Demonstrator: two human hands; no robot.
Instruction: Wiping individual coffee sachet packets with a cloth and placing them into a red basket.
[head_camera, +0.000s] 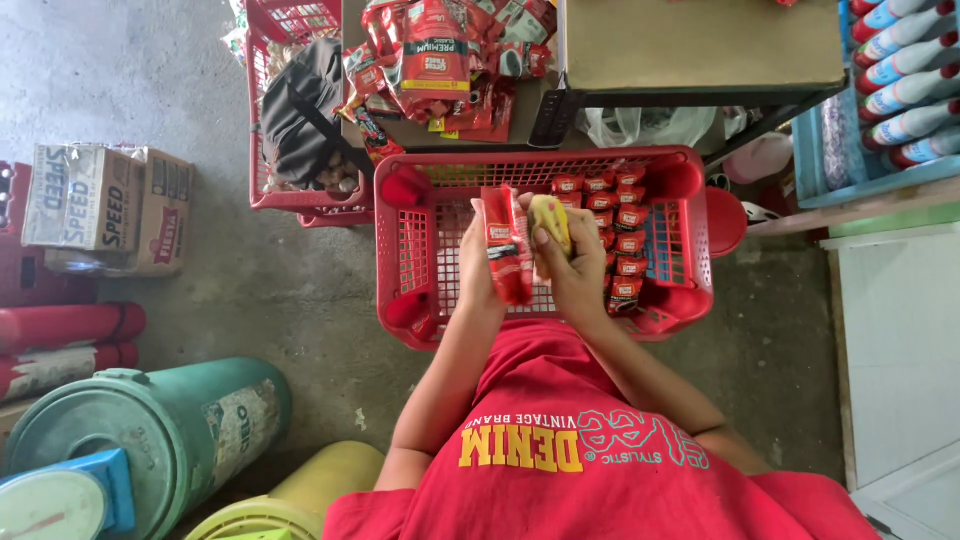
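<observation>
My left hand (476, 262) grips a long strip of red sachets (508, 245) that hangs over a red plastic basket (400, 250). My right hand (572, 268) is closed around a small yellow packet (550, 218) just right of the strip. Inside the basket, at its right side, lie two rows of small red sachets (615, 235). Both hands are held above the basket's middle.
A table (700, 45) behind the basket carries a pile of red sachet packs (440, 55). Another red basket with a dark bag (300, 110) stands to the left. Cardboard boxes (105, 205), a green drum (160, 430) and bottles (905, 75) ring the concrete floor.
</observation>
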